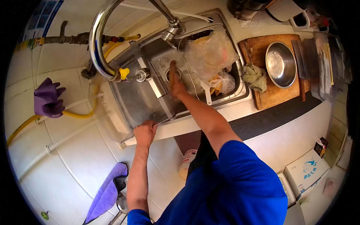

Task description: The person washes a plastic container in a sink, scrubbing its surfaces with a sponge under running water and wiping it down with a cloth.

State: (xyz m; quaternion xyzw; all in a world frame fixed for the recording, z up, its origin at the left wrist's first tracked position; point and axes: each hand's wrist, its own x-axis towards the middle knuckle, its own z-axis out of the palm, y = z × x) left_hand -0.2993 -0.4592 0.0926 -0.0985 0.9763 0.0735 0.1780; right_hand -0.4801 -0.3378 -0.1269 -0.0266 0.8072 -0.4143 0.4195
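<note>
My left hand (145,133) is closed at the front edge of the steel sink (129,101), its fingers curled over the rim at the left basin. My right hand (175,80) reaches into the middle of the sink, fingers stretched out and slightly blurred, above the drain (174,74). I see nothing held in it. Right of that hand, a clear plastic bag (212,52) lies on a wire rack in the right basin. A smaller bag (225,83) with yellowish contents and a white-handled tool (206,92) lie below it.
A curved chrome faucet (96,41) arches over the sink's left side. Right of the sink, a wooden cutting board (258,48) holds a metal bowl (280,64), a greenish cloth (255,77) and a knife (299,56). Purple gloves (48,98) hang on a yellow hose.
</note>
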